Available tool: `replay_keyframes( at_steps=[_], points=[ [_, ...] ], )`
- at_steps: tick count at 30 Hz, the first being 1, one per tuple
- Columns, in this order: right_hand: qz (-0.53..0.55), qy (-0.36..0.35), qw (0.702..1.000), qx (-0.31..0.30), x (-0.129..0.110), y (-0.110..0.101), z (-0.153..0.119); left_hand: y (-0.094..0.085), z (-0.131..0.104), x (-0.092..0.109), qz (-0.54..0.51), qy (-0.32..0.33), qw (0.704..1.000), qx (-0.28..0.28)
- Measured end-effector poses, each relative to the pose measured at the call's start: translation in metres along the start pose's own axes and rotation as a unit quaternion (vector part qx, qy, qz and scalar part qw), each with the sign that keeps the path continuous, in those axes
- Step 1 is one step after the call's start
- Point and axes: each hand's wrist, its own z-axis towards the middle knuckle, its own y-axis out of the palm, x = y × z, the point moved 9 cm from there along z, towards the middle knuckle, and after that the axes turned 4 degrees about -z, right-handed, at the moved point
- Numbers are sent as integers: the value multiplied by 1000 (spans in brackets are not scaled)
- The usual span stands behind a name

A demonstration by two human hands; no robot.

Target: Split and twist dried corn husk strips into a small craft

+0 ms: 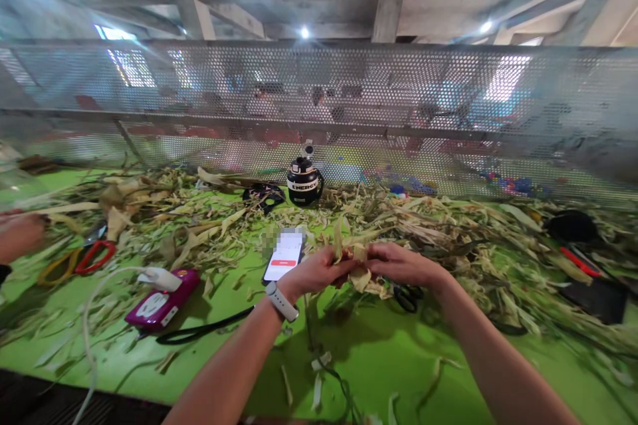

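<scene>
A bundle of dried corn husk strips (361, 273) is pinched between both hands above the green table. My left hand (319, 271), with a pale watch (282, 302) at its wrist, grips the bundle from the left, fingers closed. From the right, my right hand (401, 263) holds the same husk with thumb and fingers bent round it. Black-handled scissors (407, 297) lie just under my right hand. A phone (285, 255) with a lit screen rests beyond my left wrist.
Loose husks (438, 229) cover much of the green table (399, 345). A black jug (304, 182) stands near the perforated metal screen (349, 86). At left are a purple power strip (162, 302), red- and yellow-handled scissors (94, 257) and another person's hand (20, 236).
</scene>
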Motion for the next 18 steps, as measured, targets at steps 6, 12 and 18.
replay_keyframes(
  at_steps=[6, 12, 18],
  points=[
    [-74, 5, 997, 4, -5, 0, 0, -3, 0, 7, 97, 25, 995, 12],
    [-102, 12, 994, 42, -1, -2, 4, -3, 1, 6, 115, 32, 993, 9],
    [-57, 23, 997, 53, -4, -4, 3, -3, -1, 10, 100, 42, 994, 14]
  ],
)
